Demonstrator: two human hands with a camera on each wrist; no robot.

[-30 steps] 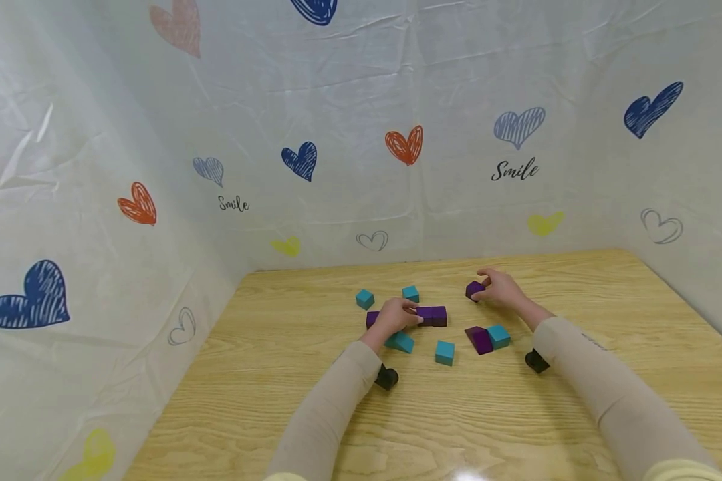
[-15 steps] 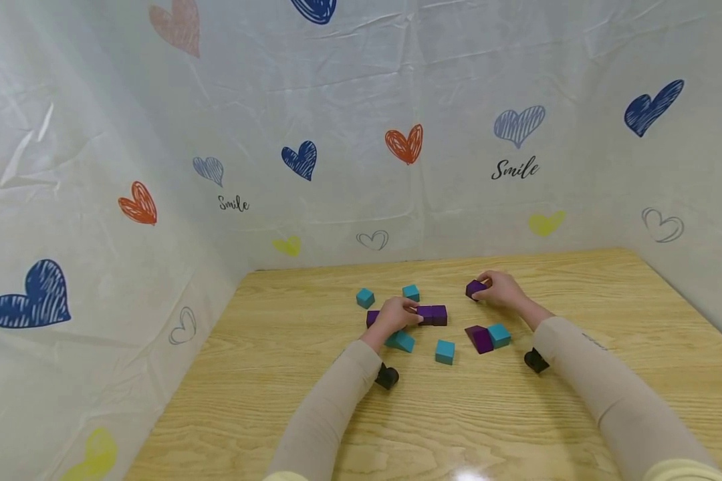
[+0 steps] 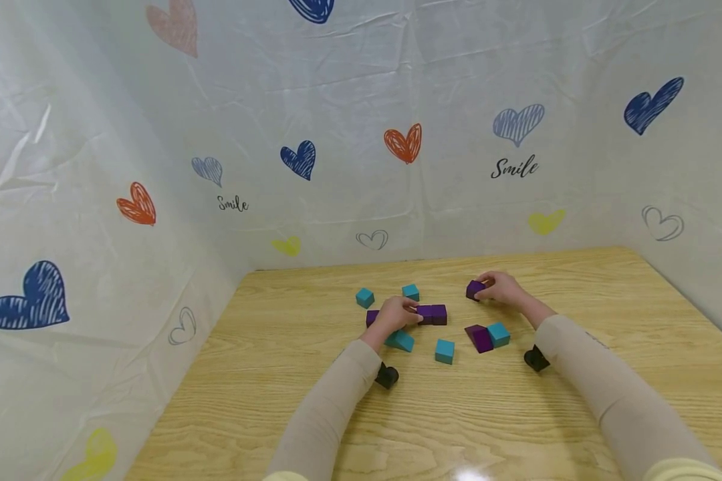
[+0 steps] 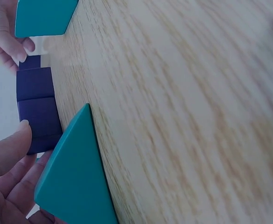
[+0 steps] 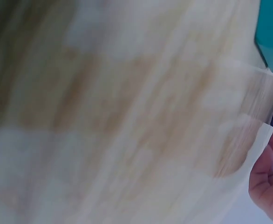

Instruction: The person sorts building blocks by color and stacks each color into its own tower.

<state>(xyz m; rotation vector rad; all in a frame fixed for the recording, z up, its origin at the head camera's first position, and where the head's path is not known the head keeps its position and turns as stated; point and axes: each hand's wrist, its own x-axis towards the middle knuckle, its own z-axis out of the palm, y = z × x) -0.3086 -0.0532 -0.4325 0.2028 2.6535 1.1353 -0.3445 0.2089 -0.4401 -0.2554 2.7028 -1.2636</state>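
Observation:
Two purple blocks (image 3: pixel 431 314) stand side by side in the middle of the table. My left hand (image 3: pixel 393 314) pinches the left one, its thumb (image 4: pixel 21 140) on the near face and fingers behind. Another purple block (image 3: pixel 371 318) shows just left of that hand, partly hidden by it. A teal wedge (image 3: pixel 400 341) lies in front of the hand. Farther right, my right hand (image 3: pixel 501 289) pinches a purple cube (image 3: pixel 474 290) between thumb and fingers, apart from the pair. The right wrist view catches only some fingers and a sliver of purple.
Teal cubes lie behind (image 3: pixel 365 298), at the back middle (image 3: pixel 410 292) and in front (image 3: pixel 444 351). Closer to the right arm, a purple wedge (image 3: pixel 480 339) touches a teal block (image 3: pixel 499 335). A patterned sheet (image 3: pixel 337 220) hangs behind the wooden table (image 3: pixel 247 401).
The raised fingers of my right hand have come down onto the purple cube. My left hand has stayed on its purple block, and the other blocks have not moved.

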